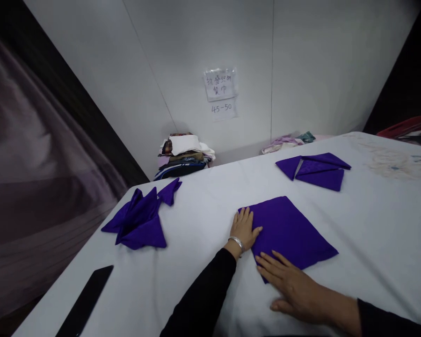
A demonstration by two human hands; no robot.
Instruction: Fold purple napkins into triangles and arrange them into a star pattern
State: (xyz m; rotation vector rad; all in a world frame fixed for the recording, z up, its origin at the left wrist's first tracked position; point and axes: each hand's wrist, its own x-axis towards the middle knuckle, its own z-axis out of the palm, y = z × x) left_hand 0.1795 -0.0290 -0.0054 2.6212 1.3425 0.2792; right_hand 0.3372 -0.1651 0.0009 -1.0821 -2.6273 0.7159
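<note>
A purple cloth napkin (pixel 289 229), folded into a flat four-sided shape, lies on the white-covered table (pixel 203 224) before me. My left hand (pixel 243 229), with a silver bracelet at the wrist, rests on the napkin's left corner with its fingers stretched out. Flat against the near left edge is my right hand (pixel 291 283), its fingers extended over the cloth and its thumb apart on the table. Neither hand grips anything.
Folded purple napkins stand at the left (pixel 140 222), with a smaller folded piece (pixel 170 192) beside them. Another folded purple napkin (pixel 315 171) lies far right. A black flat object (pixel 86 302) is near left. Stacked clothes (pixel 184 154) sit behind the table, below a wall sign (pixel 220 85).
</note>
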